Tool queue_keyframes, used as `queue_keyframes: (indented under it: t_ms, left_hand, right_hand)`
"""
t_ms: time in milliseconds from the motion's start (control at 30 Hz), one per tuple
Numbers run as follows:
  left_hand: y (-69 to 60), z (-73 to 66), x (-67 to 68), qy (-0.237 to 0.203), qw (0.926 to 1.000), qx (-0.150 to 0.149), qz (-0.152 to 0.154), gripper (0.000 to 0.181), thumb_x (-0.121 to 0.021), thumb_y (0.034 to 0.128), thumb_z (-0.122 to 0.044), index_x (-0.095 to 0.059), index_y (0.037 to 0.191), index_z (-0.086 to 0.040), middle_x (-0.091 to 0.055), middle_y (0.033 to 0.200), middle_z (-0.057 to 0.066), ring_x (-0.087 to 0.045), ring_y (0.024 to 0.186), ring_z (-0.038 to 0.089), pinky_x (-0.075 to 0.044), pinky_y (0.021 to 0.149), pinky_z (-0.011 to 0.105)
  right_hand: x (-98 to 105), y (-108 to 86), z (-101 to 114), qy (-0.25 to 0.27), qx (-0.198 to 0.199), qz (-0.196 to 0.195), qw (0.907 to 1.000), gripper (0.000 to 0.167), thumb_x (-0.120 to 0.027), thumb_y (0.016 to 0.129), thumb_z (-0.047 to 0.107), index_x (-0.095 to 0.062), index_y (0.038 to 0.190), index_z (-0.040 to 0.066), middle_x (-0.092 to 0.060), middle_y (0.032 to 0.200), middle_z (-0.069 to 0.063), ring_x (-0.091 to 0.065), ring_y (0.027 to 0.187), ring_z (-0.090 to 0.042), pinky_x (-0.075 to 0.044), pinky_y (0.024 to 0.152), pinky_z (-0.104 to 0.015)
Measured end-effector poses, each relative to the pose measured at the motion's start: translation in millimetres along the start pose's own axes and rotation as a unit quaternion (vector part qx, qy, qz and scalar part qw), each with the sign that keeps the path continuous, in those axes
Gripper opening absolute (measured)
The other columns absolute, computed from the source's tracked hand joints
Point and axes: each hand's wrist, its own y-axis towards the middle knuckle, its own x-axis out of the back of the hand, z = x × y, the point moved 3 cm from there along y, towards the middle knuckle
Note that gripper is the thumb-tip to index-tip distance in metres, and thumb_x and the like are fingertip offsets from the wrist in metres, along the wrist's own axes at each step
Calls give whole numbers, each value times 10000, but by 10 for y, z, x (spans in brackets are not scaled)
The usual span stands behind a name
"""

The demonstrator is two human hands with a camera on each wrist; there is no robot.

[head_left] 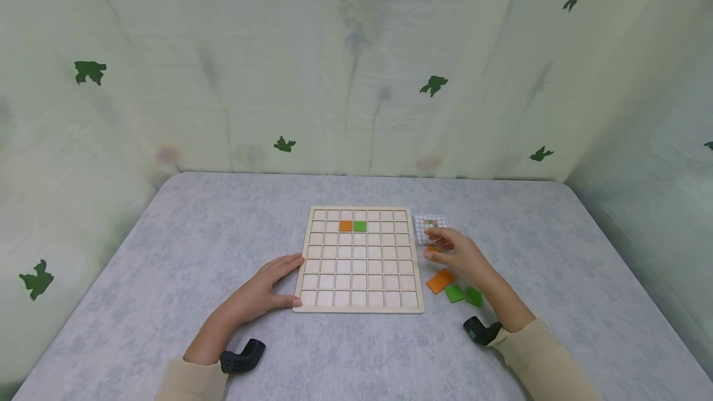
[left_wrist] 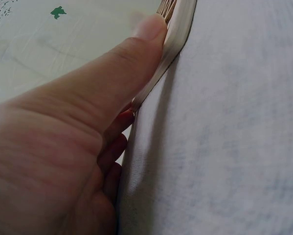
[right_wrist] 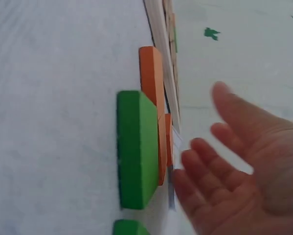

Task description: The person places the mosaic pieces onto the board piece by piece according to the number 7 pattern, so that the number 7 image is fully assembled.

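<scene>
Pale cloth [head_left: 250, 79] with dark green shapes hangs behind a gray table [head_left: 195, 234]. One orange tile [head_left: 431, 249] lies on the table just right of the grid board [head_left: 343, 265]. The right hand [head_left: 459, 258] is much nearer to it than the left hand [head_left: 262, 289], with its fingertips just above it. Fingers hide part of the tile, so which way is longer is hard to tell. The right thumb and fingers are apart and bent a little, with nothing seen between them. The left hand's loose fingers and thumb rest at the board's left edge
</scene>
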Motion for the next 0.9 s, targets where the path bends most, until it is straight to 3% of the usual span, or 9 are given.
queue_keyframes:
  t_ms: [333,533,800,900]
  left_hand:
    - [-6,-19,4,50,10000,44,52,842,-698,719,-428,-344,1389,-61,-292,1427,116,-202,1302,346,-205,1007,533]
    - [-14,-20,15,10,9999,88,47,846,-702,715,-425,-342,1391,-66,-287,1432,106,-195,1306,340,-196,1012,530]
    - [-4,-16,10,43,10000,47,61,846,-697,720,-432,-338,1393,-66,-287,1430,112,-194,1305,345,-203,1007,535]
    - [-7,-22,11,10,10000,70,59,848,-701,717,-431,-339,1394,-70,-285,1432,105,-191,1307,338,-201,1010,531]
  right_hand:
    - [-73,-59,-203,-300,-335,-41,9990,409,-688,811,210,-569,1164,41,-540,1074,-99,-502,931,-231,-432,819,-392]
    - [-95,-44,-144,-625,-476,-105,9969,297,-676,818,148,-596,1066,3,-543,966,-89,-491,836,-206,-444,739,-346]
    - [-32,-24,-44,-475,-773,-23,9959,284,-657,837,185,-579,1067,38,-567,966,-65,-524,844,-196,-469,711,-321]
    - [-4,30,69,-422,-594,-99,9973,277,-652,842,176,-574,1071,41,-578,979,-62,-534,860,-200,-475,731,-334]
